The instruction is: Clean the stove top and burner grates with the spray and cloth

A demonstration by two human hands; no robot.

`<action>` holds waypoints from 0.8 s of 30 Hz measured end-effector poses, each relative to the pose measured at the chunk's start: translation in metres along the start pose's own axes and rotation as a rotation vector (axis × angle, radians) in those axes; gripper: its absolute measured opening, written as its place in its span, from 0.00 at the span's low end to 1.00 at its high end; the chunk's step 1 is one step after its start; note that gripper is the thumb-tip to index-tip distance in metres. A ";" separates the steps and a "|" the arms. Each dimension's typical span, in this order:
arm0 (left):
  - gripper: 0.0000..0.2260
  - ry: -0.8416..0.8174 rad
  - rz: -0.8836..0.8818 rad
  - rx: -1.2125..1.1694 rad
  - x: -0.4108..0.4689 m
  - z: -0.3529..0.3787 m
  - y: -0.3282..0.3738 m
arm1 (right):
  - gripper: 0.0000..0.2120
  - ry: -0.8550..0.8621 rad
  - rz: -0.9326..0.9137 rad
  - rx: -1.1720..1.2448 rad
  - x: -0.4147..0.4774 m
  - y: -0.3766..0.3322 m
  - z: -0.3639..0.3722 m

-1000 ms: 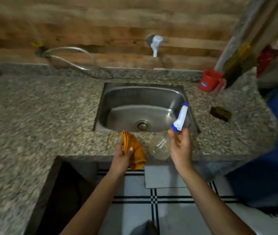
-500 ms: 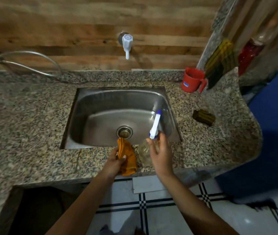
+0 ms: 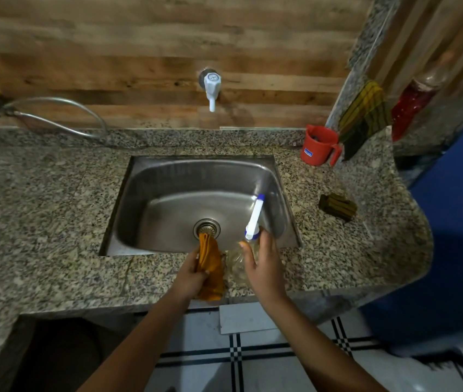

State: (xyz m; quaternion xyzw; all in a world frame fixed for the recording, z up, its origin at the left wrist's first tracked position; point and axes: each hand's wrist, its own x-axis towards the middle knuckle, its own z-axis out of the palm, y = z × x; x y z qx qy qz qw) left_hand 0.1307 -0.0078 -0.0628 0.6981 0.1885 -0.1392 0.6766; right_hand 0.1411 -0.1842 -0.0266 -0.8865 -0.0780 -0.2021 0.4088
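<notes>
Fingers (image 3: 199,274) of the left hand (image 3: 189,280) are curled round the orange cloth (image 3: 210,267), held above the near edge of the sink (image 3: 202,158). The right hand (image 3: 265,267) is wrapped round the clear spray bottle (image 3: 236,266), just right of the cloth, with its nozzle (image 3: 255,216) tilted toward the far side over the basin. No stove is in view. Probable step: carrying both items to it. Keep the bottle upright, the trigger unpressed, and the cloth bunched so no edge trails.

Left hand (image 3: 190,278) grips cloth (image 3: 210,267); right hand (image 3: 264,264) holds spray bottle (image 3: 241,261) over sink (image 3: 145,199).
</notes>
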 end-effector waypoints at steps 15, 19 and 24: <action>0.28 0.373 0.261 0.954 -0.016 0.022 -0.031 | 0.26 -0.156 0.096 -0.029 -0.015 0.014 -0.010; 0.30 0.049 0.151 1.101 -0.029 0.021 -0.046 | 0.31 -0.162 0.124 -0.075 -0.041 0.022 -0.012; 0.28 0.107 0.223 0.967 -0.050 0.015 -0.036 | 0.30 -0.153 0.121 0.033 -0.068 0.014 -0.018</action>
